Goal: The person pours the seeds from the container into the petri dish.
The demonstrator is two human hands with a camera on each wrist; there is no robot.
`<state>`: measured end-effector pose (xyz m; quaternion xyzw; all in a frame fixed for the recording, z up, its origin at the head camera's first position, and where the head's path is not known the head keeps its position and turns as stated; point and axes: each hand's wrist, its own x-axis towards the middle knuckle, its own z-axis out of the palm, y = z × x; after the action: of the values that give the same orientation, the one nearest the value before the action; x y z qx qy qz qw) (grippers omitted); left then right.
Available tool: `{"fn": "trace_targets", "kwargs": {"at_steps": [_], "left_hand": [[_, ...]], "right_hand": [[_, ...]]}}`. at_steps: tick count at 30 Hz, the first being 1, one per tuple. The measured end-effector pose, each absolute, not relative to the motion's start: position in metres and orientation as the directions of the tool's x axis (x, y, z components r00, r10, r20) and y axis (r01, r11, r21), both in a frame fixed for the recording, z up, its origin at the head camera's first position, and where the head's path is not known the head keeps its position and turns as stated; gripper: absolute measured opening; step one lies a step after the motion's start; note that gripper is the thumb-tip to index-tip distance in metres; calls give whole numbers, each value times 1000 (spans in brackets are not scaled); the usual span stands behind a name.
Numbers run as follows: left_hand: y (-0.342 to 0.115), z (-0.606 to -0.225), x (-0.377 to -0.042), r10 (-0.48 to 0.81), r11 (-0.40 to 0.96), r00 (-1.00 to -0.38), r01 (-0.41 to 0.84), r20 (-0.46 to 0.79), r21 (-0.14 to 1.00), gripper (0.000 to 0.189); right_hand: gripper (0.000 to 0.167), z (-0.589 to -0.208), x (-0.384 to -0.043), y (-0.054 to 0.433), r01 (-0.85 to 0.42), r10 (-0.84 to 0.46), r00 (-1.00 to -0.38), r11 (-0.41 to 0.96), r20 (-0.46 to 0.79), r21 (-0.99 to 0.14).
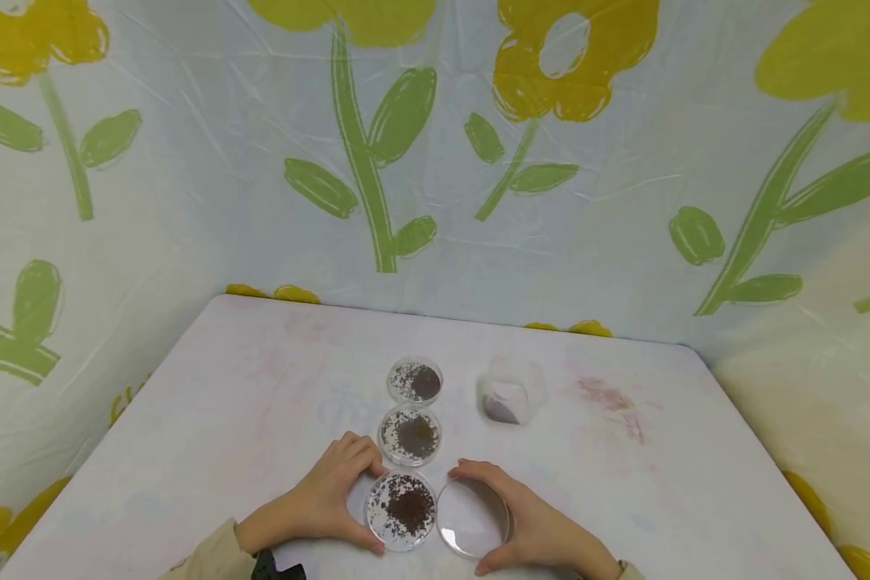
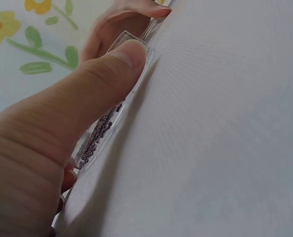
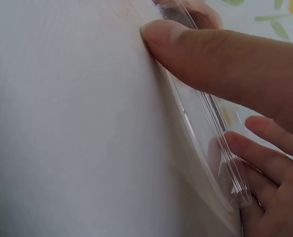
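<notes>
My left hand holds a round clear petri dish by its edge, thumb in front and fingers behind. Dark brown grains lie heaped and scattered inside it. Right beside it, my right hand grips another clear petri dish between thumb and fingers; no grains show in that one. In the right wrist view its stacked clear rims show between thumb and fingers. The left wrist view shows the thumb against the dish wall, with small dark beads visible through it.
Two more petri dishes with dark grains, a middle one and a far one, form a column behind the left dish. A translucent cup-like container stands to their right. Flower-printed cloth borders the white table.
</notes>
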<state>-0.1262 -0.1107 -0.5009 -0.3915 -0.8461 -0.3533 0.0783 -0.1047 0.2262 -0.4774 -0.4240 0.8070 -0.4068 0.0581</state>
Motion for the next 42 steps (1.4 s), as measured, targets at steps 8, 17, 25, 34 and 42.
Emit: {"fn": "trace_targets", "kwargs": {"at_steps": [8, 17, 25, 34, 42], "left_hand": [[-111, -501, -126, 610, 438, -667, 733, 427, 520, 77], [-112, -501, -127, 608, 423, -651, 750, 454, 508, 77], [-112, -501, -127, 611, 427, -654, 746, 445, 511, 76], [-111, -502, -127, 606, 427, -660, 741, 444, 518, 77], [-110, -500, -126, 608, 430, -667, 732, 430, 528, 77]], "right_hand": [[102, -487, -105, 224, -691, -725, -596, 242, 347, -682], [99, -488, -107, 221, -683, -700, -605, 211, 379, -700], [97, -485, -107, 221, -683, -704, -603, 214, 374, -698], [97, -474, -108, 220, -708, -732, -587, 258, 344, -658], [106, -458, -108, 219, -739, -740, -575, 286, 350, -609]]}}
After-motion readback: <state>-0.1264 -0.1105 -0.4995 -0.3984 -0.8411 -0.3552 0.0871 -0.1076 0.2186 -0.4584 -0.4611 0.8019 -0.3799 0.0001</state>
